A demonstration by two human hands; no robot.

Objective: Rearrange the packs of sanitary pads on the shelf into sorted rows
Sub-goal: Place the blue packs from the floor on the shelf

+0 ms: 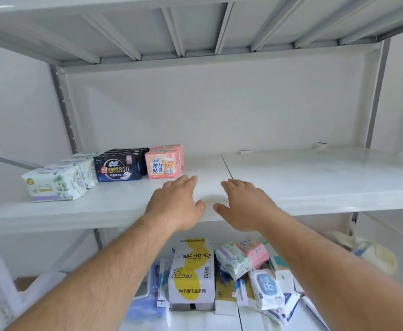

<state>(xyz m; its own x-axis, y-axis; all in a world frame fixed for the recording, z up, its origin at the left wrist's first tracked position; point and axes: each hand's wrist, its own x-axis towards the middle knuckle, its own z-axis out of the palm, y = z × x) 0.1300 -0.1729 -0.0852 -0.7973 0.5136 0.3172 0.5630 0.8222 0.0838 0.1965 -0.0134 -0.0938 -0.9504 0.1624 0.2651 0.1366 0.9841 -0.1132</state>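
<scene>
On the white shelf (291, 177), three rows of pad packs run front to back at the left: white packs with green leaves (52, 185), dark navy packs (119, 172) and pink packs with a bear (163, 164). My left hand (176, 204) hovers flat over the shelf just right of and in front of the pink row, fingers apart, holding nothing. My right hand (243, 206) is beside it, also spread and empty. A leaf-printed pack (232, 259) and a pink pack (254, 252) lie loose on the lower shelf beneath my hands.
The lower shelf (191, 321) holds a jumble: a white and yellow carton (192, 273), a wet-wipes pack (266, 289), toothbrush packs (161, 283) and small boxes. Small labels (245, 152) lie at the back of the upper shelf. Metal uprights (64, 108) stand at both sides.
</scene>
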